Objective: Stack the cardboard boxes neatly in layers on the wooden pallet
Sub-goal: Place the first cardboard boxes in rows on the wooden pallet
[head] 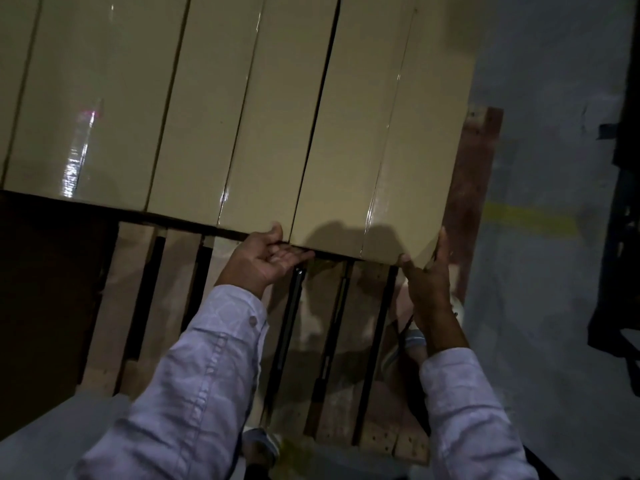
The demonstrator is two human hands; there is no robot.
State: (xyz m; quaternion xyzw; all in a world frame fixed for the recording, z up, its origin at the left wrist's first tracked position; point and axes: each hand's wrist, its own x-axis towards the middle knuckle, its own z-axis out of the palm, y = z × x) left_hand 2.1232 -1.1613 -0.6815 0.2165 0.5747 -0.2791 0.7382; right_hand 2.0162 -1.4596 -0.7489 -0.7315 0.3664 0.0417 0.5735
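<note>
Tan cardboard box (374, 150), shiny tape
Left hand (266, 254) and right hand (429, 275) both grip its near edge, above the wooden pallet (162, 306).

Dim light. Scuffed grey concrete floor (540, 98) with a faded yellow line (526, 218) painted across it at right. Dark metal frame (623, 202) at right edge.
</note>
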